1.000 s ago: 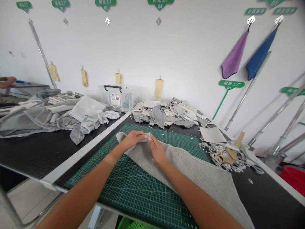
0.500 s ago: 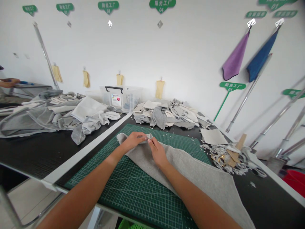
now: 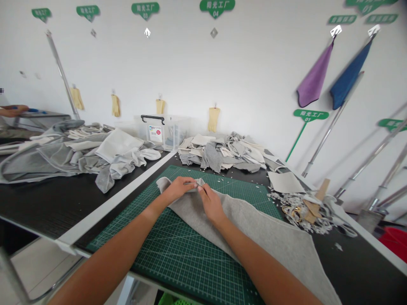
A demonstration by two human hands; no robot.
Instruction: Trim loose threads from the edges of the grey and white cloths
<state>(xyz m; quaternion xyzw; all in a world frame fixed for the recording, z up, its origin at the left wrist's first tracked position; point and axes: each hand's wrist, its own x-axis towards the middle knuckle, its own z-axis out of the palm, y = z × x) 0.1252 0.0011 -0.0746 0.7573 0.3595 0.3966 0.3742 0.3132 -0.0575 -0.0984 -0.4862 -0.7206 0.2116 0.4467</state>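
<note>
A long piece of grey fabric (image 3: 267, 237) lies across the green cutting mat (image 3: 178, 254) and runs off toward the lower right. My left hand (image 3: 179, 189) pinches its far edge between thumb and fingers. Right beside it, my right hand (image 3: 210, 202) grips the same edge, the two thumbs almost meeting. Between the fingertips the edge is bunched up a little. Whether anything small is held there too, I cannot tell.
Beyond the mat is a heap of grey and white fabric pieces (image 3: 222, 150). A larger cloth pile (image 3: 79, 148) covers the left table, near a clear plastic box (image 3: 171, 131). White scraps and gold-handled scissors (image 3: 294, 212) lie at right. Another person's hand (image 3: 14, 111) shows far left.
Both hands keep their pinch on the fabric edge in nearly the same place. The view has shifted very slightly, and the other person's hand at far left has moved a little.
</note>
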